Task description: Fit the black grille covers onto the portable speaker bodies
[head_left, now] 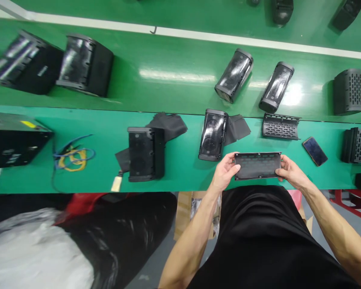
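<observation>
Between my two hands is a dark speaker grille point(258, 166), its inner side facing up with slots faintly showing through a dark lining. My left hand point(225, 171) pinches its left end, thumb on top. At the opposite end, my right hand point(290, 173) grips it the same way. Just beyond my left hand stands a black speaker point(212, 135) with a glossy front, and a black cloth sheet point(237, 129) lies beside it. Another slotted grille point(280, 127) rests on the green bench past the one I hold.
A phone point(315, 151) lies to the right. Farther left are a speaker point(144, 154) on black cloth, a brush point(116, 182), coiled cables point(72, 157) and a black box point(16, 140). Several speakers stand on the green surface behind, including one point(234, 75). A red stool point(353, 202) is below right.
</observation>
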